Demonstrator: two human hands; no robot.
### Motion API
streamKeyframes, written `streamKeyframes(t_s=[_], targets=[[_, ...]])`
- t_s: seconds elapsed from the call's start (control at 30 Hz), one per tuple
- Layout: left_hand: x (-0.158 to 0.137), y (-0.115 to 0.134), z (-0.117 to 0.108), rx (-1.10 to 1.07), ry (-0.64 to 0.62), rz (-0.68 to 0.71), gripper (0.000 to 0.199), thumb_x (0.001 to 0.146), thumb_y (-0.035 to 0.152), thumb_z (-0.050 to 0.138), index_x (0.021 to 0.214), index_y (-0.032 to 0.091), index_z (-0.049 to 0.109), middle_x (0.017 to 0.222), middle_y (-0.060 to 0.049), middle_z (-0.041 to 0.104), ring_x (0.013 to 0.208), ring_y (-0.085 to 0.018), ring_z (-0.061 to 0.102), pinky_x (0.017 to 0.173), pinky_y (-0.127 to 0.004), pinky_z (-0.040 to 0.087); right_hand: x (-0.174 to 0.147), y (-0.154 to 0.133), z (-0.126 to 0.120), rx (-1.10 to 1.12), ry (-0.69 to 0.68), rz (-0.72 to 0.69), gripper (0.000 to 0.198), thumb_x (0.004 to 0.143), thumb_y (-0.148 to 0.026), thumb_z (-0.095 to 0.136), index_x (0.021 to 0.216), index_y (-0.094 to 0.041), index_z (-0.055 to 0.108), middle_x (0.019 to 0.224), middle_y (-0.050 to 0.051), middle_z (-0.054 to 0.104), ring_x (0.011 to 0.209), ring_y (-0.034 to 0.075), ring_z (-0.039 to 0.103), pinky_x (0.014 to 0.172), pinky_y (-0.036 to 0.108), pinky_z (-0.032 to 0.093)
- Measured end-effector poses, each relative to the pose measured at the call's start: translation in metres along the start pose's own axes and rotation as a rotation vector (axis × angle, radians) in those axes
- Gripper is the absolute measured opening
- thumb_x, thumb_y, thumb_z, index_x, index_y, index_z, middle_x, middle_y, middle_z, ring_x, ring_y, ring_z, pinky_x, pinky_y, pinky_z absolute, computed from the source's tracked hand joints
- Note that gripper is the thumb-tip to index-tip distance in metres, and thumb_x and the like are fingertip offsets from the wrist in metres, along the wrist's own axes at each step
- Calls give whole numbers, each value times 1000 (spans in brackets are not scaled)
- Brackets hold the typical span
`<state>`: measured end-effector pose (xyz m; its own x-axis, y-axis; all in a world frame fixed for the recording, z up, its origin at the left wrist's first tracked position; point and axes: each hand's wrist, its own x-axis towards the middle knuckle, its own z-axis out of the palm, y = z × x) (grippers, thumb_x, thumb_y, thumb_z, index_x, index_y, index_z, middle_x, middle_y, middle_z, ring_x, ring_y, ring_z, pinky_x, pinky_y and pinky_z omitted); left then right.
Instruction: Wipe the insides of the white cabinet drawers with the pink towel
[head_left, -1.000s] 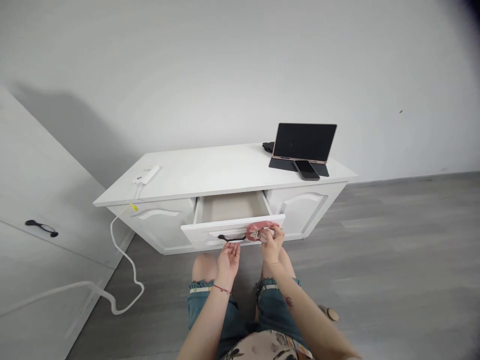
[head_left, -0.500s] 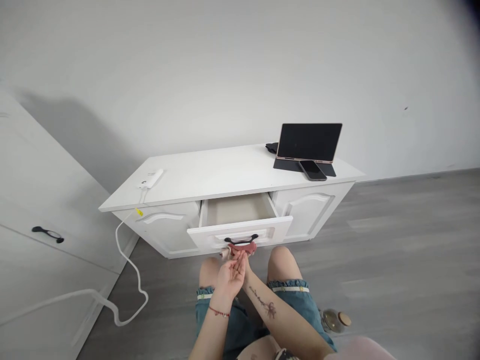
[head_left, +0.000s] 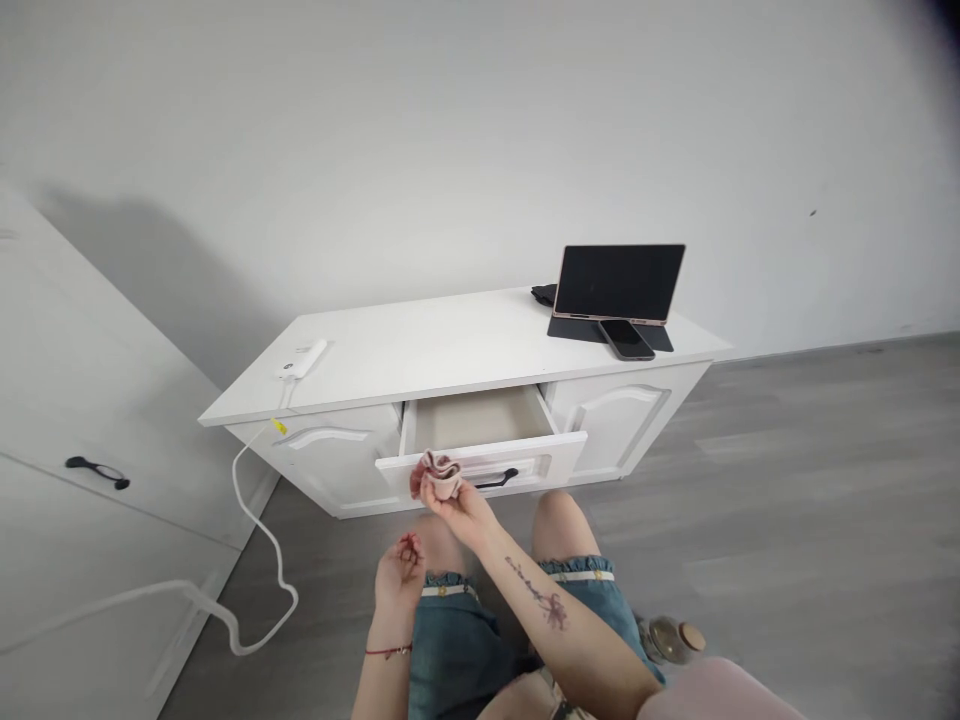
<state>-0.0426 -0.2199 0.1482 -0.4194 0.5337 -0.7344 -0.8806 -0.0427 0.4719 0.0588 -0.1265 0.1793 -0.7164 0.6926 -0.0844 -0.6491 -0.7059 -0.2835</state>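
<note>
My right hand point(head_left: 463, 510) is closed around the lower edge of a rolled pink-and-cream cloth point(head_left: 439, 476). Its folds stick up in front of the drawer front. What kind of cloth it is, I cannot make out. Lower and to the left, my left hand point(head_left: 402, 568) has its fingers curled in, with reddish fingertips and no object visible in it. Behind the cloth, a white drawer point(head_left: 480, 418) is pulled out; its pale bottom shows. The black drawer handle point(head_left: 499, 478) is partly covered by my right hand and the cloth.
On the white cabinet point(head_left: 405, 345) stand a dark-screened tablet point(head_left: 619, 283) and a phone point(head_left: 627, 340), right; a white plug-like device point(head_left: 306, 358) lies left. Its cable point(head_left: 281, 565) hangs down the left side. A corked glass jar point(head_left: 670, 640) is on the floor, right.
The cloth has risen and moved left in my right hand, from below the handle to before the drawer front. My left hand has dropped away left, its fingers curling in.
</note>
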Motion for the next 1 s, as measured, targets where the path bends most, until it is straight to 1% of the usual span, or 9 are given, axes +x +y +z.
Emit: streamKeyframes(t_s=[0.07, 0.17, 0.3, 0.43, 0.57, 0.7, 0.8, 0.9, 1.0], targets=[[5, -12, 19, 58, -73, -102, 30, 79, -7, 39, 70, 16, 56, 67, -2, 60, 60, -9, 62, 59, -16, 52, -18, -25, 3, 178, -10, 81, 20, 86, -10, 46, 100, -13, 61, 101, 5, 66, 99, 10, 61, 83, 23, 52], [8, -36, 54, 116, -212, -201, 30, 77, -7, 40, 76, 15, 61, 77, -7, 67, 72, -14, 66, 69, -24, 55, -43, -61, -3, 301, 27, 86, 27, 85, -6, 41, 101, -15, 60, 100, 5, 65, 96, 10, 62, 78, 23, 56], [6, -62, 87, 142, -352, -163, 28, 80, -4, 42, 73, 16, 61, 74, -5, 67, 69, -14, 65, 73, -26, 54, -70, -108, -19, 442, 105, 19, 31, 81, 0, 41, 102, -15, 59, 101, 4, 63, 97, 7, 60, 79, 18, 55], [8, -72, 94, 137, -329, -84, 22, 84, 3, 49, 71, 17, 61, 70, -2, 66, 62, -10, 62, 67, -23, 54, -93, -155, -34, 495, 188, 30, 29, 80, 2, 40, 97, -13, 59, 97, 4, 61, 93, 5, 59, 78, 13, 53], [15, -75, 91, 128, -339, -17, 18, 83, 3, 55, 73, 16, 63, 72, -3, 69, 62, -10, 63, 67, -24, 55, -110, -186, -51, 304, 166, -32, 28, 80, 0, 43, 97, -14, 61, 98, 3, 62, 94, 5, 60, 78, 14, 53], [22, -75, 90, 126, -379, 19, 16, 80, 4, 61, 70, 16, 62, 72, -3, 70, 63, -11, 65, 71, -27, 56, -129, -203, -78, 47, 250, -213, 29, 78, -6, 50, 98, -19, 66, 99, 4, 68, 94, 9, 62, 77, 22, 56], [30, -72, 95, 181, -400, 43, 15, 78, 4, 65, 69, 16, 62, 74, -4, 71, 65, -12, 66, 73, -28, 56, -147, -206, -106, -101, 368, -355, 22, 74, -11, 59, 88, -25, 69, 91, 1, 71, 87, 13, 65, 75, 28, 56], [40, -68, 105, 211, -372, 49, 18, 76, 5, 67, 64, 16, 58, 74, -4, 71, 63, -11, 64, 73, -29, 56, -164, -196, -129, -119, 432, -404, 18, 73, -18, 63, 87, -27, 69, 87, 0, 71, 82, 14, 65, 72, 30, 57], [52, -66, 122, 216, -366, 62, 20, 76, 6, 67, 62, 16, 56, 75, -4, 71, 62, -9, 61, 73, -30, 54, -173, -179, -140, -27, 438, -392, 20, 70, -18, 66, 88, -28, 68, 83, 0, 69, 79, 13, 64, 70, 28, 57]])
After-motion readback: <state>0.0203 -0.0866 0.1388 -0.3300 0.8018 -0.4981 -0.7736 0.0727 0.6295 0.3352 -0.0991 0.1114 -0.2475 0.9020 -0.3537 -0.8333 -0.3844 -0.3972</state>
